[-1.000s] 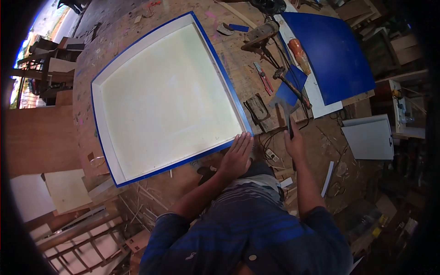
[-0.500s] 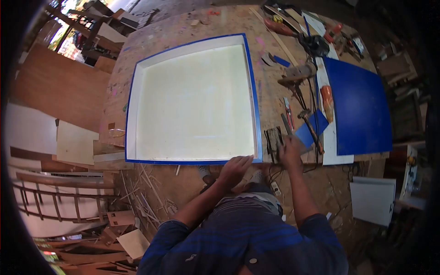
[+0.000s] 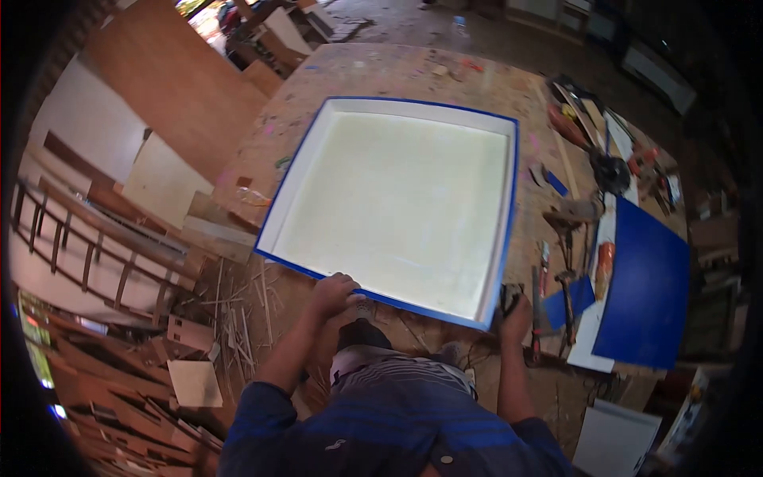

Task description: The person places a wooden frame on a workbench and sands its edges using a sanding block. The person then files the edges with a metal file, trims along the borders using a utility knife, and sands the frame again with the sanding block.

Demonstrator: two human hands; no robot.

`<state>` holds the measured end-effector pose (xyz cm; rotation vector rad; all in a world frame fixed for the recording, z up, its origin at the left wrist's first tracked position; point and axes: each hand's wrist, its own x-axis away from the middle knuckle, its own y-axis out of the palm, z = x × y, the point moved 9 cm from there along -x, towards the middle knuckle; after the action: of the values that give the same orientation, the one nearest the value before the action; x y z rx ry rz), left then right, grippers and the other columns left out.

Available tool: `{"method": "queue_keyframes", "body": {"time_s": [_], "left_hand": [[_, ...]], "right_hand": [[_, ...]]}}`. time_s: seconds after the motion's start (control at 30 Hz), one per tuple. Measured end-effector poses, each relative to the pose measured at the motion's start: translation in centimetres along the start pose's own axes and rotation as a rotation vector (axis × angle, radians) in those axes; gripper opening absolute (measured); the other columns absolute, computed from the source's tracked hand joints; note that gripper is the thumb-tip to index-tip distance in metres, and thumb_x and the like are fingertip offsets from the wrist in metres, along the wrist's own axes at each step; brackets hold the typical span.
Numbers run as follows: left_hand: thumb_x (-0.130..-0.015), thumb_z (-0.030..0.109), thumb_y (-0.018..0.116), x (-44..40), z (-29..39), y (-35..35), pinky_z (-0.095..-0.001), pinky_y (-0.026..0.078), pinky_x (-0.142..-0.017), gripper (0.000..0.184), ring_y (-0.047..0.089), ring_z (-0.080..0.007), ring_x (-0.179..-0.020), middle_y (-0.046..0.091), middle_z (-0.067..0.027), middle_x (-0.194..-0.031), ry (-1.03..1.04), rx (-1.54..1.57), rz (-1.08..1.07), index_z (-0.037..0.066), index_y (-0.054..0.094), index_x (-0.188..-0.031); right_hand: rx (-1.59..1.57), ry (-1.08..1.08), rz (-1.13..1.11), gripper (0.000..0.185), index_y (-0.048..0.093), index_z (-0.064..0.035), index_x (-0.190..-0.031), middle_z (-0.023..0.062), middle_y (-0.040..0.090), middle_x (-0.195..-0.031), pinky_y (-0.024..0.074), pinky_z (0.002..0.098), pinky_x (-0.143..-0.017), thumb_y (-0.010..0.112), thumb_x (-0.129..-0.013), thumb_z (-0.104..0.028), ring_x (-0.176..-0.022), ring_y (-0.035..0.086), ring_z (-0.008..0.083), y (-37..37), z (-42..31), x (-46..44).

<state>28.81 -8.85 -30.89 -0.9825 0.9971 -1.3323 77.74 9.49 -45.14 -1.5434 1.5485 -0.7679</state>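
A shallow white box (image 3: 397, 199), its rim edged in blue, lies open side up on the wooden workbench. My left hand (image 3: 335, 294) is at the box's front edge, left of the middle, with its fingers curled over the blue rim. Beside the front right corner, my right hand (image 3: 515, 316) is closed on a small dark tool (image 3: 511, 296), whose exact kind I cannot make out. To the right of that hand are a hammer (image 3: 567, 306), a small blue sheet piece (image 3: 584, 300) and a red-handled cutter (image 3: 544, 258).
A large blue panel (image 3: 645, 282) lies at the bench's right side on a white strip. Power tools with cords, including an angle grinder (image 3: 576, 211), lie behind. Plywood sheets (image 3: 171, 83) and a ladder-like frame (image 3: 87, 246) stand at left. Wood scraps (image 3: 238, 306) litter the floor.
My left hand has moved left along the box's front edge, away from the right corner. My right hand has closed on the dark tool beside the box. The whole view has turned.
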Motion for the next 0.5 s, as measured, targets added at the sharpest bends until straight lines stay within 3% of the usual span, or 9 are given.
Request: {"method": "queue_keyframes", "body": {"time_s": [0.03,0.13,0.23,0.33,0.4,0.47,0.5], "left_hand": [[-0.092,0.046,0.085,0.4,-1.7,-2.2,-0.0485,0.063,-0.087,0.038,0.076,-0.0340,-0.102,0.081,-0.0106,-0.105,-0.079,0.008,0.016,0.009,0.083,-0.102],[-0.093,0.034,0.085,2.1,-11.4,-5.0,-0.0493,0.062,-0.090,0.035,0.075,-0.0375,-0.106,0.080,-0.0153,-0.112,-0.316,-0.039,-0.028,0.005,0.081,-0.112],[-0.094,0.021,0.083,5.1,-20.8,-10.1,-0.0521,0.061,-0.095,0.039,0.073,-0.0434,-0.112,0.077,-0.0226,-0.120,-0.273,-0.286,0.624,0.000,0.074,-0.126],[-0.094,0.013,0.081,5.9,-31.0,-11.0,-0.0551,0.059,-0.098,0.049,0.070,-0.0485,-0.118,0.074,-0.0282,-0.126,-0.605,-0.137,0.577,-0.005,0.067,-0.137],[-0.094,0.014,0.081,5.3,-36.8,-9.5,-0.0554,0.059,-0.098,0.042,0.072,-0.0471,-0.117,0.076,-0.0247,-0.121,-0.705,-0.091,0.415,0.000,0.072,-0.133],[-0.095,0.014,0.080,3.6,-37.4,-11.1,-0.0551,0.059,-0.097,0.038,0.073,-0.0460,-0.114,0.077,-0.0229,-0.119,-0.827,0.102,0.257,0.002,0.075,-0.131],[-0.096,0.015,0.080,3.0,-39.2,-9.7,-0.0547,0.059,-0.096,0.033,0.074,-0.0451,-0.110,0.077,-0.0205,-0.118,-0.726,0.138,0.307,0.006,0.078,-0.128]], "right_hand": [[-0.021,0.040,-0.004,0.072,0.060,-0.0004,-0.139,0.0280,0.068,-0.130,0.0507,0.0573,-0.108,0.092,-0.077,-0.016,-0.122,0.063,0.0518,-0.8,-0.5,-0.1],[-0.027,0.152,0.069,0.072,0.061,-0.0002,-0.141,0.0284,0.068,-0.135,0.0495,0.0574,-0.112,0.091,-0.077,-0.013,-0.129,0.064,0.0502,-2.2,0.9,0.1],[-0.100,0.228,0.266,0.069,0.060,0.0002,-0.144,0.0271,0.070,-0.135,0.0509,0.0533,-0.113,0.088,-0.082,-0.014,-0.131,0.065,0.0476,-4.5,1.6,0.7],[-0.112,0.394,0.382,0.068,0.058,0.0023,-0.148,0.0256,0.068,-0.140,0.0502,0.0516,-0.114,0.083,-0.087,-0.012,-0.132,0.065,0.0452,-7.6,-0.4,2.4],[-0.032,0.480,0.487,0.066,0.057,0.0026,-0.148,0.0255,0.067,-0.143,0.0500,0.0518,-0.115,0.083,-0.090,-0.013,-0.134,0.063,0.0449,-10.3,-3.2,3.7],[0.003,0.512,0.598,0.064,0.057,0.0020,-0.149,0.0263,0.068,-0.143,0.0507,0.0518,-0.114,0.083,-0.093,-0.016,-0.134,0.064,0.0452,-11.1,-6.8,4.1],[0.000,0.502,0.653,0.062,0.058,0.0012,-0.148,0.0270,0.068,-0.143,0.0516,0.0516,-0.113,0.083,-0.095,-0.019,-0.133,0.066,0.0457,-11.4,-8.6,4.2]]}}
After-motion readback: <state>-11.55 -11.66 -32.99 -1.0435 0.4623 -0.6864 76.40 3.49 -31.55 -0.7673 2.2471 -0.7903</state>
